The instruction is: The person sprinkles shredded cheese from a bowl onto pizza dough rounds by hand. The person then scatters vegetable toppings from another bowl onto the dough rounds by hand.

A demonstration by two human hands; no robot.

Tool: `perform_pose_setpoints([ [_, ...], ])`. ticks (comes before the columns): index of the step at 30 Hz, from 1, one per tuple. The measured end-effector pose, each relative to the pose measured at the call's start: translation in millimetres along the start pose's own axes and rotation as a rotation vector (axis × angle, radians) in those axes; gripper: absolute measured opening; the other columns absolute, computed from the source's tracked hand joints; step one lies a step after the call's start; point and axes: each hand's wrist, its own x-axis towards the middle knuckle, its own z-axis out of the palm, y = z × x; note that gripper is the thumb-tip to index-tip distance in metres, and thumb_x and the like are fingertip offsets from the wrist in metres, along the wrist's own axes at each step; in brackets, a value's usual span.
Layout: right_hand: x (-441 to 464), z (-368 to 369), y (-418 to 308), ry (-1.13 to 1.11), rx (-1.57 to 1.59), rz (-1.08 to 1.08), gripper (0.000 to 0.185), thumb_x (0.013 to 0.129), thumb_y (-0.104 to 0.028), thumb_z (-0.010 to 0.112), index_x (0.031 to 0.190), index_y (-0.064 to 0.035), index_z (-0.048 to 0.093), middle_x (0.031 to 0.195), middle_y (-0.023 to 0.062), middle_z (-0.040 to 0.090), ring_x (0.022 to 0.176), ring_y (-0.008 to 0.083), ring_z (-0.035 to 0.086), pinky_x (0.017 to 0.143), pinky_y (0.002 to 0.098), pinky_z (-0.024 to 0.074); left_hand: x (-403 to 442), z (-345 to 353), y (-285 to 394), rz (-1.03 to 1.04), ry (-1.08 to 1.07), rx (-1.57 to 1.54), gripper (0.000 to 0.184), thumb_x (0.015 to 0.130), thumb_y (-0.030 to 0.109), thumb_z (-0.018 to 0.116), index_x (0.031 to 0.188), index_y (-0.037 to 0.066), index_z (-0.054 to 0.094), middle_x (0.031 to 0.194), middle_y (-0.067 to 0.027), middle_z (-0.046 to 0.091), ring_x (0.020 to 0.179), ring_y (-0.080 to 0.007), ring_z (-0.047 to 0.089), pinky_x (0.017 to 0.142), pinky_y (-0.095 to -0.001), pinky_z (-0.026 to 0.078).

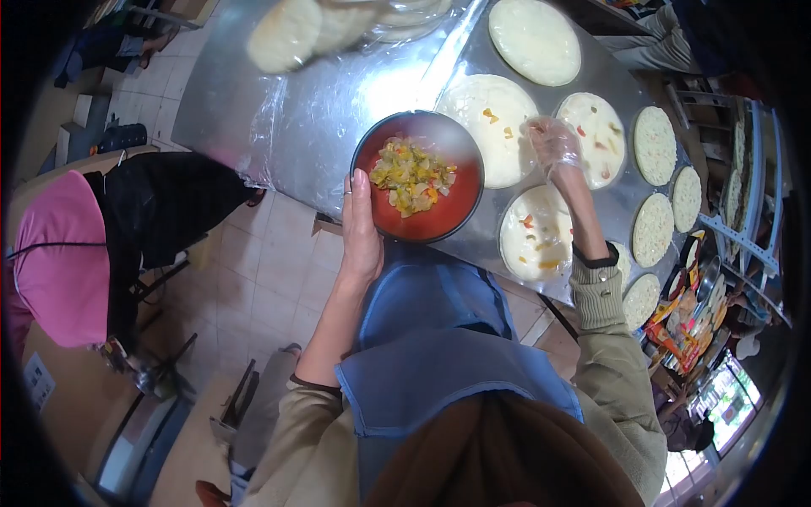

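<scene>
Plainly, the metal table (312, 127) spreads before you, with pale flat rounds (535, 42) over its right side. By its near edge, your bare left hand (363, 241) grips the dark-rimmed bowl (466, 182), thumb at the rim. Your gloved right hand (555, 145) is among the rounds; you can't tell whether it pinches anything. Chopped vegetables (411, 176) fill the bowl's middle, and small bits (527, 221) dot the nearer rounds.

olive-green jacket (618, 369) with a ribbed, buttoned cuff (599, 296), blue apron (456, 372), brown head covering (498, 452), clear plastic glove (555, 145), ring (347, 193).
</scene>
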Motion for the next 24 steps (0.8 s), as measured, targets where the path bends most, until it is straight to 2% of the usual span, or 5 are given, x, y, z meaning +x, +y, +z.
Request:
perform_pose_setpoints([
  [7, -49.4, -36.2, -117.0, -0.095, 0.46, 0.076, 0.018, 0.089, -0.017, 0.063, 0.101, -0.0058, 0.069, 0.09, 0.0085, 0.069, 0.08, 0.0141, 0.065, 0.07, 0.0288, 0.0519, 11.0, 14.6, 8.9, 0.004, -0.052, 0.104, 0.049, 0.102, 0.038, 0.034, 0.132, -0.001, 0.037, 0.127, -0.0135, 0.046, 0.118, -0.0174, 0.044, 0.103, -0.0324, 0.034],
  [12, -73.0, 28.4, -121.9, -0.172, -0.035, -0.454, 0.037, 0.078, -0.001, 0.059, 0.114, -0.0049, 0.052, 0.108, 0.0201, 0.057, 0.099, 0.0385, 0.056, 0.082, 0.046, 0.0481, 18.1, 18.4, -0.7, 0.073, -0.088, 0.309, 0.054, 0.102, 0.038, 0.034, 0.136, -0.004, 0.033, 0.131, -0.0157, 0.044, 0.121, -0.0203, 0.042, 0.105, -0.0324, 0.031],
  [19, -61.3, 36.5, -111.3, -0.365, 0.067, -0.311, 0.031, 0.082, -0.005, 0.057, 0.113, -0.0043, 0.055, 0.108, 0.0214, 0.059, 0.106, 0.0386, 0.054, 0.089, 0.0442, 0.0457, 29.5, 10.8, -9.8, 0.018, -0.145, 0.335, 0.056, 0.101, 0.038, 0.036, 0.137, -0.004, 0.033, 0.131, -0.0165, 0.044, 0.122, -0.0217, 0.041, 0.105, -0.0322, 0.03],
  [22, -53.5, 18.7, -120.4, -0.328, 0.242, -0.145, 0.026, 0.082, -0.01, 0.064, 0.107, -0.0025, 0.059, 0.093, 0.0194, 0.063, 0.093, 0.0375, 0.059, 0.085, 0.0434, 0.0473, 34.8, 15.1, -10.0, -0.012, -0.172, 0.319, 0.056, 0.101, 0.039, 0.036, 0.137, -0.004, 0.033, 0.131, -0.0165, 0.044, 0.122, -0.0215, 0.041, 0.105, -0.0321, 0.03],
  [24, -53.8, 22.7, -116.1, -0.236, 0.13, -0.291, 0.026, 0.082, -0.011, 0.065, 0.107, -0.0033, 0.06, 0.094, 0.0192, 0.063, 0.093, 0.0372, 0.06, 0.087, 0.0433, 0.0472, 36.2, 20.7, -9.7, -0.019, -0.179, 0.303, 0.056, 0.101, 0.039, 0.036, 0.137, -0.003, 0.033, 0.13, -0.0167, 0.044, 0.122, -0.0213, 0.041, 0.105, -0.032, 0.031],
])
